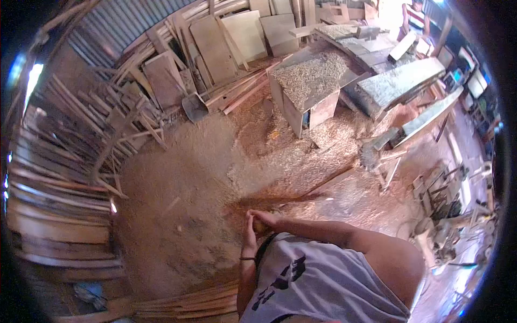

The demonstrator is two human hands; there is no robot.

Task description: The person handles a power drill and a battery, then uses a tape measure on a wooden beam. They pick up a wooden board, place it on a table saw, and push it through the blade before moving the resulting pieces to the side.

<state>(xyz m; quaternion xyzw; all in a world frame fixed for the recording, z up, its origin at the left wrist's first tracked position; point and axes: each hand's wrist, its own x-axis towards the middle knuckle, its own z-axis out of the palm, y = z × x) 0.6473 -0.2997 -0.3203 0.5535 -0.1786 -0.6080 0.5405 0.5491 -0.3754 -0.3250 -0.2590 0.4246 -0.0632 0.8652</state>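
My left hand (249, 229), with a dark band on its wrist, is held in front of my shirt. My right hand (266, 217) meets it at the fingertips, and both hands look closed together. A small yellowish-brown patch shows between the palms, but I cannot make out what it is. Just beyond the hands, a thin pale stick (309, 201) lies over the shavings, beside a dark shadowed strip on the floor.
Wood shavings (215, 177) cover the floor. A box heaped with shavings (315, 75) stands ahead, near a dustpan-like scoop (194, 107). Boards (212, 48) lean on the far wall; timber (59, 226) is stacked left. A machine bed (401, 83) is at right; a person (416, 19) is behind.
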